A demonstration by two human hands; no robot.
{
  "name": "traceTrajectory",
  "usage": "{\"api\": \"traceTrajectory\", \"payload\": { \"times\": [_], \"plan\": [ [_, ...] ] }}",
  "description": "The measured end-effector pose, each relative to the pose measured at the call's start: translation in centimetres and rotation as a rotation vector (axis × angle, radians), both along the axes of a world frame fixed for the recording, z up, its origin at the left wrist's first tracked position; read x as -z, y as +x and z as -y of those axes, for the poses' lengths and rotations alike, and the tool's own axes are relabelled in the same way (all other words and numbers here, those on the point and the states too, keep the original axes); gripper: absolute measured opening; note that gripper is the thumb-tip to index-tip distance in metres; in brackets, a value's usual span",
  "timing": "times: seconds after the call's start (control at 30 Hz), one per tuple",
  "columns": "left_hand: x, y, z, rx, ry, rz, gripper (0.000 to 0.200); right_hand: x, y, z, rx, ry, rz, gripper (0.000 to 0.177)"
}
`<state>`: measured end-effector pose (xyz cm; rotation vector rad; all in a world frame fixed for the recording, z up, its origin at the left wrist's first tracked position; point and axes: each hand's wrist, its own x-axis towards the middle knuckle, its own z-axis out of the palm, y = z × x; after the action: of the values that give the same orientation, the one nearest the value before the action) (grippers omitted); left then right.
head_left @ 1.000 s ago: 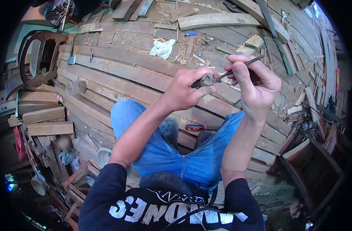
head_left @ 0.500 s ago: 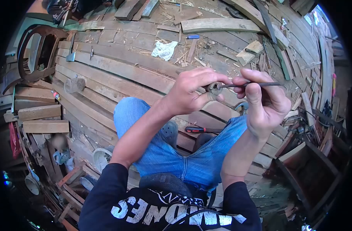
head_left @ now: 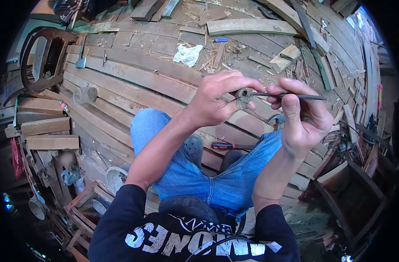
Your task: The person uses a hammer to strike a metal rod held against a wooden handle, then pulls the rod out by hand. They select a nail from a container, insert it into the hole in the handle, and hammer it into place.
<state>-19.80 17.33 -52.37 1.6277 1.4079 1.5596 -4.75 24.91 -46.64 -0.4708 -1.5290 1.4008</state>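
Rod [head_left: 299, 96] has been levelled, tip set into handle [head_left: 242, 96] from 3 o'clock | handle clasped in left hand [head_left: 214, 102] | rod pinched by right hand [head_left: 304, 120] | seating judged barely begun

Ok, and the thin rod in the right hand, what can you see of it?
The rod is thin, straight, dark and looks like metal. It lies nearly level. The right hand pinches it between thumb and fingers, its free end sticking out to the right. Its other end meets a small round grey-brown piece gripped in the left hand; whether it goes inside cannot be told.
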Motion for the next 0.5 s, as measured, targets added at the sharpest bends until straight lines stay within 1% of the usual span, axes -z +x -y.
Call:
{"api": "traceTrajectory", "payload": {
  "times": [0.1,0.33,0.4,0.43,0.5],
  "plan": [
    [-0.2,-0.2,0.3,-0.006,-0.049,-0.03,0.032,-0.1,-0.5,0.1,-0.065,0.044,0.028,0.016],
    [-0.4,-0.4,0.3,-0.021,0.005,-0.058,0.033,0.0,-0.8,0.0,-0.011,0.166,0.119,0.012],
    [-0.1,-0.5,0.5,-0.02,-0.051,-0.083,0.033,0.0,-0.8,-0.1,0.022,0.239,0.201,0.009],
    [0.1,-0.6,0.6,-0.023,-0.046,-0.086,0.033,0.0,-0.8,-0.2,0.02,0.243,0.197,0.009],
    [0.6,-0.7,0.7,-0.048,-0.019,-0.152,0.035,0.0,-0.8,-0.3,0.006,0.293,0.248,0.008]
  ]
}}
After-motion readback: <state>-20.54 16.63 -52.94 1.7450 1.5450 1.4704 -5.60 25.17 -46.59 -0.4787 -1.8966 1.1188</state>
